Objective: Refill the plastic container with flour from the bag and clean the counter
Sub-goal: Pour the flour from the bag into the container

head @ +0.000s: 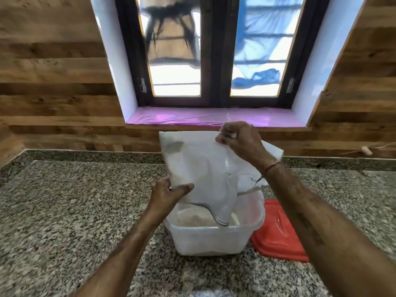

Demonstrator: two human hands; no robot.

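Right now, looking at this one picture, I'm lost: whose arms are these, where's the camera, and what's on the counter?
No machine here: one camera worn on a person's head looks down at their own arms. The left hand grips the lower edge of a white bag; the right hand pinches its top. The bag's lower end hangs inside a clear plastic container on the granite counter; in it lie some flour and a metal spoon. A red lid lies beside it, on the right.

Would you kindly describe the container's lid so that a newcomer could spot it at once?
Start at the granite counter below the window. A clear plastic container stands on it, and the lid lies flat just right of that. It is the only red thing on the counter.
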